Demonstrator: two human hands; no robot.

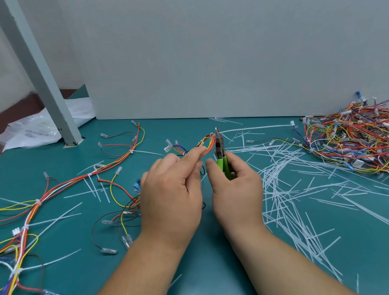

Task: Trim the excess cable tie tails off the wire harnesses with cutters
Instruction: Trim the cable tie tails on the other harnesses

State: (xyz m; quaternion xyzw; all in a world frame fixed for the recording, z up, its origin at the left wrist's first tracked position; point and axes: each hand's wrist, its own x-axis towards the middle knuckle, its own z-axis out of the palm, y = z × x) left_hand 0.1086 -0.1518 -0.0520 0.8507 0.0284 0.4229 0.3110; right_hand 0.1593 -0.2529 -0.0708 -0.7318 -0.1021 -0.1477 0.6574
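Pinching a bundle of red, orange and yellow wires between thumb and fingers, your left hand holds it above the teal mat. Your right hand grips the green-handled cutters, tips upright just beside the bundle. Cut white tie tails litter the mat on your right.

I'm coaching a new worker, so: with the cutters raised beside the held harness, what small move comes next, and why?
Probably nudge the cutters sideways against the harness loop, catch the tie tail and squeeze. The right hand grips them tip-up right beside the wires that the left hand pinches; the tail itself is too small to make out.
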